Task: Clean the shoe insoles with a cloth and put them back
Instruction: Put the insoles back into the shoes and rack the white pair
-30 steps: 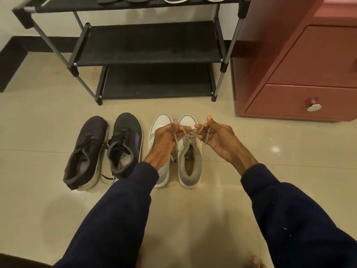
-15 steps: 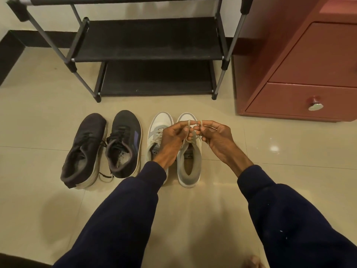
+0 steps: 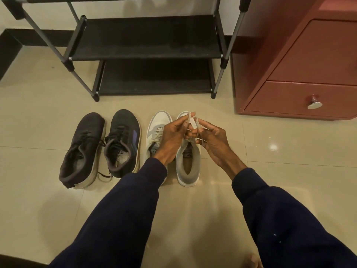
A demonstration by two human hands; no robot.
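Note:
Two pairs of shoes stand side by side on the tiled floor. The right white-and-grey sneaker (image 3: 188, 167) shows a tan insole inside its opening. Its partner, the left white sneaker (image 3: 156, 132), is partly hidden behind my left wrist. My left hand (image 3: 173, 135) and my right hand (image 3: 211, 139) meet above the right sneaker's tongue, each pinching a loop of its pale lace (image 3: 190, 118). To the left sit a black sneaker (image 3: 122, 144) and a dark brown sneaker (image 3: 82, 151). No cloth is in view.
A black two-tier shoe rack (image 3: 146, 53) stands behind the shoes. A red-brown drawer cabinet (image 3: 301, 74) with a metal knob (image 3: 314, 104) stands at the right. Bare beige floor tiles (image 3: 193, 219) lie between my arms.
My hands came together from apart, and the lace ends now form loops crossed between my fingertips. The view has tilted slightly down.

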